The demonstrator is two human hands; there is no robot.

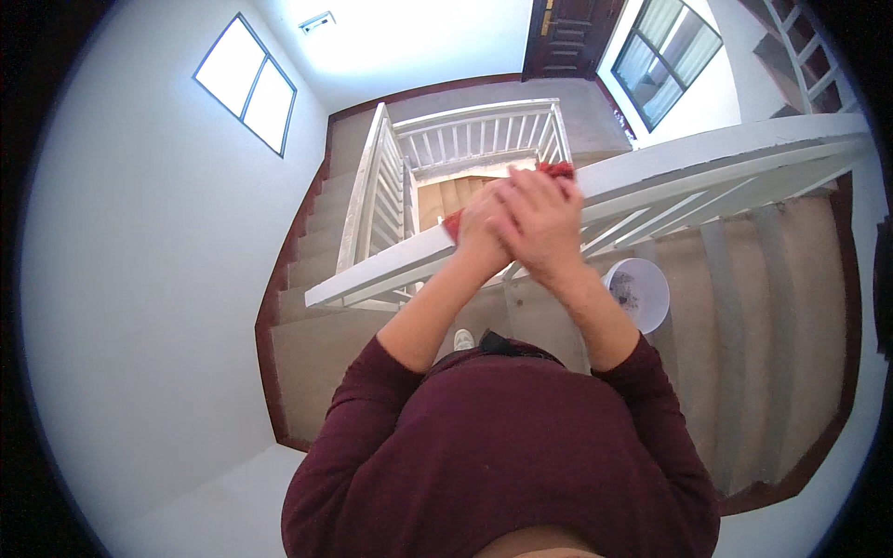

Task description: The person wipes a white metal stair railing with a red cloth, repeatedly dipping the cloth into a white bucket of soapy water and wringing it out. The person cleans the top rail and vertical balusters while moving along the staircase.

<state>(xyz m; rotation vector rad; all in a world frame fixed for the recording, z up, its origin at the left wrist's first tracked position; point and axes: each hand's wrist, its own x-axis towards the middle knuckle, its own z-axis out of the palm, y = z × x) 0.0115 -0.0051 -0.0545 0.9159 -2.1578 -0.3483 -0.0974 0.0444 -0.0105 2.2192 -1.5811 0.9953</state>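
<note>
A red cloth [556, 169] lies over the top of the white stair handrail [656, 159], with parts of it showing on both sides of my hands. My right hand [536, 213] presses on the cloth from above, its fingers pointing up the picture and slightly blurred. Close against it, partly under it, is my left hand [481, 220], also on the cloth. The hands touch and overlap. How far the fingers curl round the cloth and the rail is hidden.
A white plastic bucket [652, 296] with dark residue inside stands on the steps below the rail, right of my forearm. Carpet-coloured stairs [746, 314] rise at the right. Another white balustrade [478, 136] surrounds the stairwell beyond. A dark door [568, 42] is at the far landing.
</note>
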